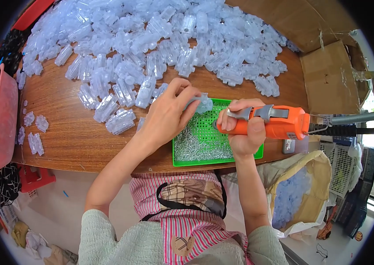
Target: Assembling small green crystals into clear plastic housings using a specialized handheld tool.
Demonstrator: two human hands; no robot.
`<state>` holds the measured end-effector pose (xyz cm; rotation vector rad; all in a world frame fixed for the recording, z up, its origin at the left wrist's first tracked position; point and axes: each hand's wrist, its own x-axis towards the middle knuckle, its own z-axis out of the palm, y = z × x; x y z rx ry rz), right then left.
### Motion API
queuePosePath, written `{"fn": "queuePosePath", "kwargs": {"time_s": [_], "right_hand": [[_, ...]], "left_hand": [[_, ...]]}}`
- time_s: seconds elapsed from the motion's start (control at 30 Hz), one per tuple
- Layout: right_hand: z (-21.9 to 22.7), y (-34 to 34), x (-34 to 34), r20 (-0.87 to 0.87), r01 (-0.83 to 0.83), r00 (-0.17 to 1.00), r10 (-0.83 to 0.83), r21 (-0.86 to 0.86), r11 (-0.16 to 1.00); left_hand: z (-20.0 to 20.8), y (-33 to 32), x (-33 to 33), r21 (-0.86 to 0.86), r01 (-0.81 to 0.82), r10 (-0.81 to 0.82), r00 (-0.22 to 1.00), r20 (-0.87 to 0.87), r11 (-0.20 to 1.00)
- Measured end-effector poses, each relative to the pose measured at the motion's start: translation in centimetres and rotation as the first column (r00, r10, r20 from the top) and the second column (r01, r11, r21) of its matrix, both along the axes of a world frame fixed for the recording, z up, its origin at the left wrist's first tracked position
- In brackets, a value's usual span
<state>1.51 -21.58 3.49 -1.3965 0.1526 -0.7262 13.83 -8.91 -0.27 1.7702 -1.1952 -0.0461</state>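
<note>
My left hand (173,107) is closed on a clear plastic part (204,104), held above the far edge of a green perforated tray (217,164). Many small silvery screws (202,148) lie in that tray, heaped toward its near side. In my right hand (245,129) is an orange electric screwdriver (279,121) with grey levers, fingers wrapped round its body. Its tip end points left, toward the plastic part, and looks apart from it. The contact between fingertips and part is partly hidden by my left hand.
A large heap of clear plastic parts (151,39) covers the far side of the wooden table (59,128). Cardboard (330,79) stands at the right. A sack of clear parts (293,194) sits below on the right. A pink basin (6,119) is at the left edge.
</note>
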Motion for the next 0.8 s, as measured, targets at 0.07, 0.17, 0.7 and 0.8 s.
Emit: {"fn": "queuePosePath", "kwargs": {"time_s": [0.07, 0.17, 0.7, 0.8], "right_hand": [[-0.3, 0.0, 0.0, -0.008, -0.001, 1.000, 0.001, 0.006, 1.000], [-0.7, 0.1, 0.1, -0.002, 0.009, 1.000, -0.009, -0.011, 1.000], [-1.2, 0.0, 0.4, 0.024, -0.036, 0.999, 0.036, -0.016, 0.999], [-1.1, -0.1, 0.3, 0.026, -0.070, 0.997, 0.071, -0.036, 0.997]], "left_hand": [[-0.2, 0.1, -0.3, 0.011, -0.011, 0.011, 1.000, -0.003, 1.000], [-0.5, 0.2, -0.3, 0.024, -0.023, 0.024, 1.000, -0.002, 0.999], [-0.7, 0.7, 0.6, 0.072, 0.048, -0.044, 0.998, -0.054, 0.996], [-0.9, 0.7, 0.7, 0.062, 0.052, -0.048, 0.997, -0.066, 0.997]]}}
